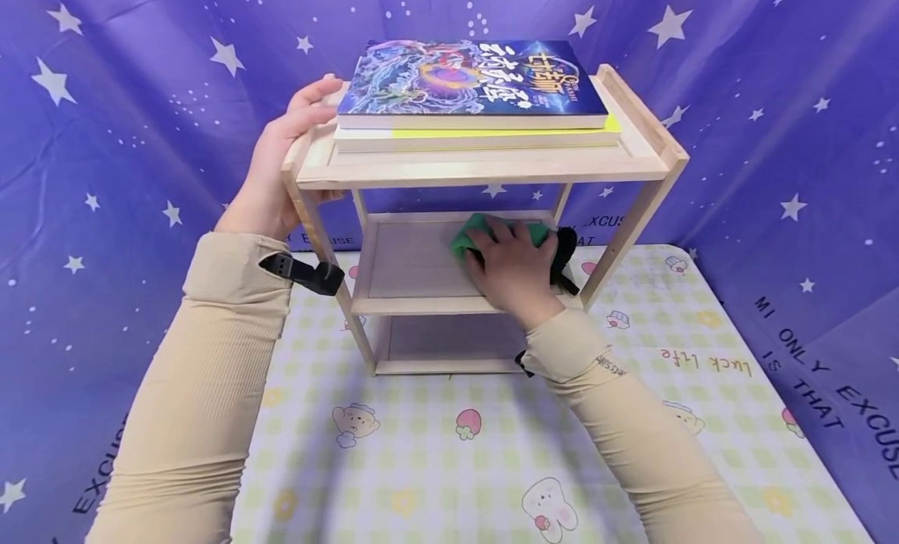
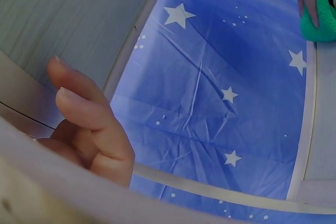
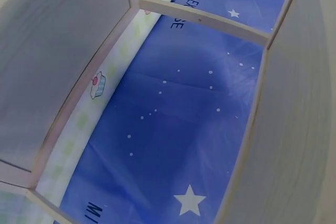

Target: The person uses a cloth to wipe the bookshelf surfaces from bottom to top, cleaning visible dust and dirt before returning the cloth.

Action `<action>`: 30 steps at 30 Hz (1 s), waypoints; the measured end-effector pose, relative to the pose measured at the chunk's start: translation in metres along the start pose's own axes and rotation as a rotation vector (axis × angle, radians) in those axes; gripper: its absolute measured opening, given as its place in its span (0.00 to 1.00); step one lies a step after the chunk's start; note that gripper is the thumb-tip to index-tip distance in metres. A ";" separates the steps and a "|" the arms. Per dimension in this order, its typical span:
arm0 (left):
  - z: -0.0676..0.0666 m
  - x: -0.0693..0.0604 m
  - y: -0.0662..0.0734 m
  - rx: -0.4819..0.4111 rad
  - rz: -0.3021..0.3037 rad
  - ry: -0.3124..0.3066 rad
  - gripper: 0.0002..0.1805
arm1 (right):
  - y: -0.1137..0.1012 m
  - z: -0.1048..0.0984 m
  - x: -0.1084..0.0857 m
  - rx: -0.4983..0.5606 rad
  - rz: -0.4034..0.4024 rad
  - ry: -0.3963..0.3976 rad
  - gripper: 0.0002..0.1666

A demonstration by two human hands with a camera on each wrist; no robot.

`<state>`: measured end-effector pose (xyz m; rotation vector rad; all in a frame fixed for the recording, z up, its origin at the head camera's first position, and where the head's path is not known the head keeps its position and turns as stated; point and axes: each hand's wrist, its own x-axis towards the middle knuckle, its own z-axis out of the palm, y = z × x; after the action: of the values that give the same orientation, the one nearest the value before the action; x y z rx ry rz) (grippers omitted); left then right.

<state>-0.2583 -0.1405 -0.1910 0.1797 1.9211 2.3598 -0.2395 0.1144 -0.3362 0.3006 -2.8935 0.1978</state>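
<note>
A light wooden three-tier shelf rack (image 1: pixel 485 172) stands on the table. My left hand (image 1: pixel 274 150) grips the left end of its top tier, with fingers above the edge and part of the hand below it; the left wrist view shows bent fingers (image 2: pixel 105 124) beneath the top board. On the middle shelf (image 1: pixel 414 259), my right hand (image 1: pixel 518 275) holds a green cloth (image 1: pixel 460 243) against the board, fingers bent over it. The cloth (image 2: pixel 317 30) also appears at the upper right of the left wrist view. The right hand is out of sight in the right wrist view.
Two books lie stacked on the top tier: a blue illustrated one (image 1: pixel 456 80) over one with a yellow and white cover (image 1: pixel 492 138). A bottom shelf (image 1: pixel 453 337) sits below. The table has a checked cloth (image 1: pixel 435 466); a purple starry curtain (image 1: pixel 126 138) surrounds it.
</note>
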 end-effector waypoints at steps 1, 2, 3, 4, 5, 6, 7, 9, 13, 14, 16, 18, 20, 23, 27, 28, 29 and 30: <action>0.000 0.000 0.000 0.002 0.003 -0.001 0.24 | -0.001 0.000 0.000 -0.001 0.004 -0.003 0.27; 0.000 0.000 0.000 0.001 0.004 -0.003 0.24 | -0.001 0.000 0.000 -0.002 0.005 -0.005 0.27; 0.000 0.000 -0.001 -0.001 0.007 -0.004 0.24 | -0.002 0.001 0.000 -0.003 0.005 -0.008 0.27; 0.000 0.000 -0.001 -0.004 0.007 -0.005 0.24 | -0.003 0.001 0.000 -0.002 0.003 -0.009 0.27; 0.000 0.000 -0.001 -0.007 0.008 -0.006 0.23 | -0.003 0.001 -0.001 -0.003 -0.001 -0.009 0.27; 0.000 0.001 -0.002 -0.011 0.006 -0.006 0.23 | -0.004 0.001 -0.002 -0.001 -0.006 -0.008 0.27; 0.000 0.001 -0.002 -0.016 0.006 -0.005 0.22 | -0.005 0.001 -0.003 -0.002 -0.011 -0.006 0.27; 0.001 0.001 -0.002 -0.026 0.004 -0.003 0.22 | -0.007 0.002 -0.004 -0.003 -0.026 0.009 0.27; 0.001 0.001 -0.003 -0.027 0.012 -0.001 0.22 | -0.012 0.005 -0.007 0.004 -0.063 0.062 0.25; 0.001 0.002 -0.003 -0.025 0.017 -0.002 0.22 | -0.014 0.005 -0.007 0.006 -0.073 0.076 0.25; 0.001 0.002 -0.003 -0.021 0.026 -0.005 0.22 | -0.017 0.006 -0.008 0.016 -0.086 0.092 0.24; 0.001 0.002 -0.002 -0.020 0.028 -0.007 0.22 | -0.021 0.007 -0.009 0.024 -0.097 0.098 0.24; 0.001 0.001 -0.003 -0.023 0.024 -0.007 0.23 | -0.025 0.007 -0.009 0.030 -0.109 0.098 0.24; 0.001 0.001 -0.002 -0.038 0.012 -0.003 0.23 | -0.032 0.007 -0.009 0.032 -0.127 0.100 0.23; 0.001 0.001 -0.003 -0.057 0.009 -0.005 0.21 | -0.040 0.008 -0.009 0.028 -0.145 0.106 0.22; 0.001 0.002 -0.003 -0.057 0.012 -0.008 0.21 | -0.041 0.008 -0.009 0.026 -0.151 0.108 0.22; 0.001 0.002 -0.003 -0.058 0.014 -0.010 0.21 | -0.043 0.008 -0.009 0.023 -0.155 0.105 0.22; 0.001 0.002 -0.003 -0.057 0.018 -0.012 0.21 | -0.045 0.008 -0.008 0.021 -0.159 0.102 0.22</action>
<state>-0.2599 -0.1386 -0.1939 0.2063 1.8521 2.4161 -0.2233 0.0710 -0.3411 0.5064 -2.7523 0.2102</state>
